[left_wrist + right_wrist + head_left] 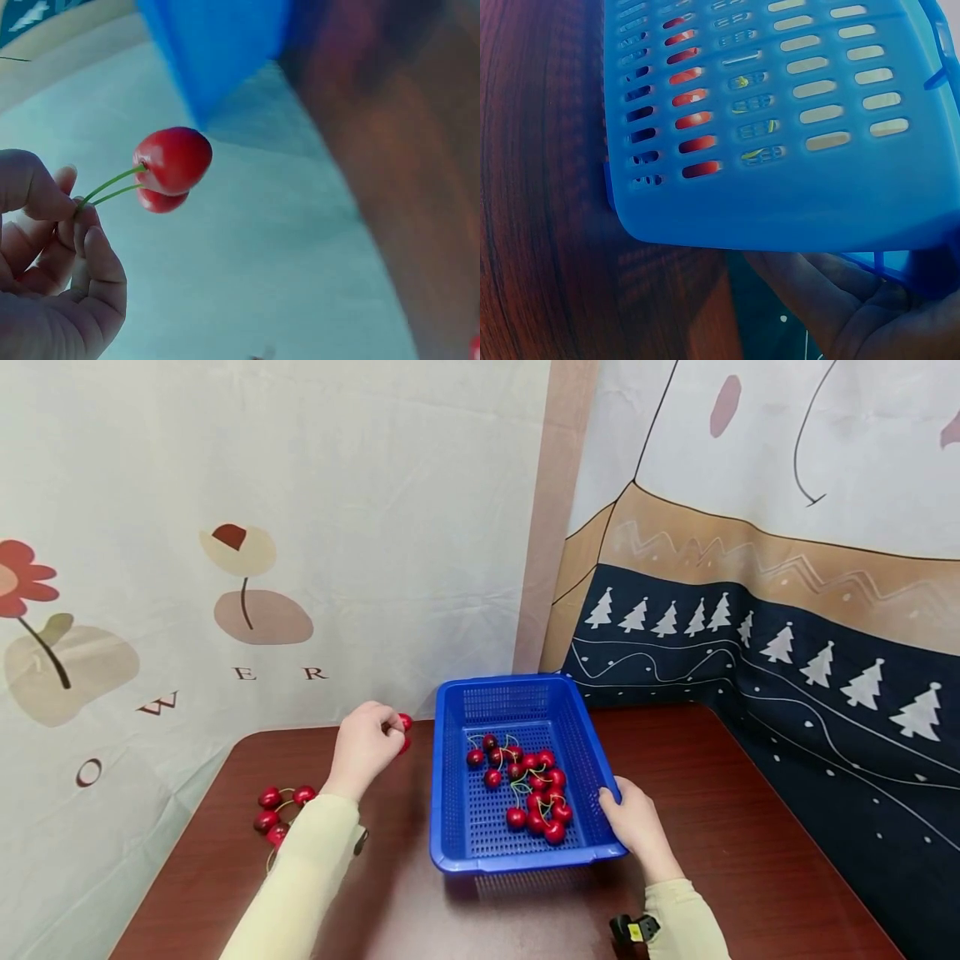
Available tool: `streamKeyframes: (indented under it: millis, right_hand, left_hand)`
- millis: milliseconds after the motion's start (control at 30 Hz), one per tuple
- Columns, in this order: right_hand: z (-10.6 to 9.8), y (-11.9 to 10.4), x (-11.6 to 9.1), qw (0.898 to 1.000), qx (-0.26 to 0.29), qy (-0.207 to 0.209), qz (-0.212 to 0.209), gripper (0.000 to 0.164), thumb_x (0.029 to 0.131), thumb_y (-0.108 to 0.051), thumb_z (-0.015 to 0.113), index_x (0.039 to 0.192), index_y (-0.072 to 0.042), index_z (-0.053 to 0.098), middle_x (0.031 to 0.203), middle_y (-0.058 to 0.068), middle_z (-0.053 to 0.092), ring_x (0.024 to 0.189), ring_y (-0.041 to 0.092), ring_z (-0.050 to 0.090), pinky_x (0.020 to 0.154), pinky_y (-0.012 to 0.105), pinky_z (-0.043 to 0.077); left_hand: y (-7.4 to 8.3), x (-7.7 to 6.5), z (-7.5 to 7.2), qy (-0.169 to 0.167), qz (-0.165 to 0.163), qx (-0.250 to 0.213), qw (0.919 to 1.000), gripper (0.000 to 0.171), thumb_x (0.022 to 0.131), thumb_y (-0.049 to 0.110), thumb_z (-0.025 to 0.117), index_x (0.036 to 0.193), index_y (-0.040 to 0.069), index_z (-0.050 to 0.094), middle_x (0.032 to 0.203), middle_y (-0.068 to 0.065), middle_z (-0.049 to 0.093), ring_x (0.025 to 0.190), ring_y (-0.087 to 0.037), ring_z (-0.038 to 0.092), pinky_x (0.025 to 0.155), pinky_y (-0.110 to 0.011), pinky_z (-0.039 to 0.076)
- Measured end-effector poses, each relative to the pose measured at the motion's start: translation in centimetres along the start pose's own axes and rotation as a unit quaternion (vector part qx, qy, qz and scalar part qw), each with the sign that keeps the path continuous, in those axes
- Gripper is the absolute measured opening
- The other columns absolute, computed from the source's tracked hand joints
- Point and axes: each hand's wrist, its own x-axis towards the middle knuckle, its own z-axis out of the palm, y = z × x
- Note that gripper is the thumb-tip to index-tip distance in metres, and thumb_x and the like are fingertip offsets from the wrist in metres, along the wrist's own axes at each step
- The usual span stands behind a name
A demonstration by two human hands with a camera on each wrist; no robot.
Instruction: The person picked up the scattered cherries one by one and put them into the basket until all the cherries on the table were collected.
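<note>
Pinched by its green stems, a pair of red cherries (176, 159) hangs from the fingertips of my left hand (365, 745), just left of the basket. A blue plastic basket (450, 860) with slotted walls has many red cherries (536, 785) on its floor, mostly toward its right side. My right hand (636, 817) grips the basket's right rim near the front corner, with the thumb over the edge. The right wrist view shows that hand (855, 307) against the rim and red fruit through the slots.
Several more cherries (268, 821) with stems lie on the brown wooden table (405, 893) at the left, partly behind my left forearm. A printed cloth (390, 527) hangs along the table's back edge, and a dark tree-patterned cloth (787, 693) hangs at the right.
</note>
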Motion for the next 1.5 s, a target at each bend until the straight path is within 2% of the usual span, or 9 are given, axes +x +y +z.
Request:
streamKeyframes:
  millis: [100, 200, 367, 500, 667, 900, 1067, 1200, 1500]
  right_hand:
    - [0.0, 0.0, 0.0, 1.000, 0.000, 0.000, 0.000, 0.036, 0.099, -0.013, 0.052, 0.125, 0.011, 0.056, 0.111, 0.028, 0.065, 0.091, 0.034, 0.065, 0.082, 0.053, 0.052]
    - [0.0, 0.1, 0.0, 1.000, 0.000, 0.000, 0.000, 0.035, 0.099, -0.013, 0.052, 0.125, 0.011, 0.057, 0.110, 0.028, 0.065, 0.090, 0.034, 0.065, 0.082, 0.052, 0.052]
    - [0.0, 0.1, 0.0, 1.000, 0.001, 0.001, 0.001, 0.035, 0.099, -0.013, 0.052, 0.124, 0.011, 0.057, 0.109, 0.027, 0.065, 0.090, 0.033, 0.065, 0.081, 0.052, 0.052]
    - [0.0, 0.0, 0.0, 1.000, 0.001, 0.000, 0.001, 0.035, 0.099, -0.013, 0.052, 0.125, 0.011, 0.057, 0.110, 0.027, 0.065, 0.090, 0.033, 0.065, 0.081, 0.052, 0.052]
    - [-0.1, -0.1, -0.1, 1.000, -0.001, 0.000, 0.002, 0.036, 0.099, -0.013, 0.052, 0.125, 0.011, 0.056, 0.110, 0.028, 0.065, 0.090, 0.034, 0.065, 0.081, 0.052, 0.052]
    - [-0.1, -0.2, -0.2, 1.000, -0.003, 0.001, 0.000, 0.036, 0.099, -0.013, 0.052, 0.125, 0.012, 0.056, 0.111, 0.028, 0.065, 0.091, 0.034, 0.065, 0.082, 0.053, 0.051]
    - [-0.1, -0.3, -0.2, 1.000, -0.002, 0.001, 0.002, 0.037, 0.099, -0.013, 0.052, 0.126, 0.012, 0.056, 0.111, 0.028, 0.065, 0.091, 0.034, 0.065, 0.082, 0.052, 0.051]
    - [-0.1, -0.3, -0.2, 1.000, -0.006, 0.000, 0.001, 0.036, 0.099, -0.013, 0.052, 0.126, 0.012, 0.056, 0.110, 0.027, 0.065, 0.091, 0.034, 0.065, 0.082, 0.052, 0.051]
    - [-0.1, -0.4, -0.3, 1.000, 0.003, 0.003, 0.001, 0.035, 0.098, -0.012, 0.053, 0.125, 0.011, 0.057, 0.109, 0.027, 0.066, 0.090, 0.033, 0.065, 0.080, 0.051, 0.052]
  left_hand:
    - [1.9, 0.3, -0.5, 0.007, 0.011, -0.031, 0.9995, 0.014, 0.081, 0.000, 0.062, 0.072, 0.008, 0.068, 0.085, -0.007, 0.063, 0.080, -0.025, 0.056, 0.071, -0.041, 0.049]
    - [3.7, 0.3, -0.5, -0.005, 0.024, -0.050, 0.9985, 0.013, 0.081, 0.000, 0.066, 0.072, 0.009, 0.070, 0.085, -0.005, 0.063, 0.078, -0.022, 0.056, 0.069, -0.038, 0.050]
    - [5.9, -0.1, 0.4, -0.054, 0.045, -0.075, 0.9947, 0.015, 0.080, -0.001, 0.066, 0.071, 0.011, 0.071, 0.083, -0.001, 0.063, 0.076, -0.018, 0.055, 0.066, -0.034, 0.051]
    - [6.7, -0.8, 1.8, -0.094, 0.072, -0.082, 0.9896, 0.018, 0.077, -0.004, 0.064, 0.070, 0.011, 0.070, 0.080, 0.002, 0.062, 0.074, -0.015, 0.054, 0.066, -0.032, 0.050]
    - [6.9, -1.7, 3.8, -0.141, 0.110, -0.067, 0.9816, 0.019, 0.076, -0.007, 0.066, 0.070, 0.010, 0.071, 0.078, 0.004, 0.061, 0.074, -0.013, 0.055, 0.068, -0.030, 0.052]
    - [6.5, -2.6, 5.6, -0.202, 0.130, -0.036, 0.9701, 0.019, 0.079, -0.006, 0.068, 0.074, 0.012, 0.073, 0.077, 0.003, 0.063, 0.074, -0.012, 0.058, 0.070, -0.028, 0.055]
    - [6.0, -2.8, 6.3, -0.222, 0.161, -0.011, 0.9616, 0.019, 0.080, -0.006, 0.070, 0.073, 0.011, 0.074, 0.075, 0.004, 0.064, 0.072, -0.013, 0.060, 0.070, -0.029, 0.056]
    - [5.8, -2.9, 6.7, -0.242, 0.170, 0.009, 0.9551, 0.019, 0.079, -0.006, 0.069, 0.073, 0.011, 0.075, 0.075, 0.004, 0.065, 0.073, -0.013, 0.061, 0.072, -0.030, 0.056]
    - [5.4, -3.0, 7.3, -0.252, 0.178, 0.018, 0.9511, 0.021, 0.078, -0.008, 0.067, 0.071, 0.011, 0.074, 0.076, 0.002, 0.066, 0.075, -0.015, 0.062, 0.074, -0.033, 0.056]
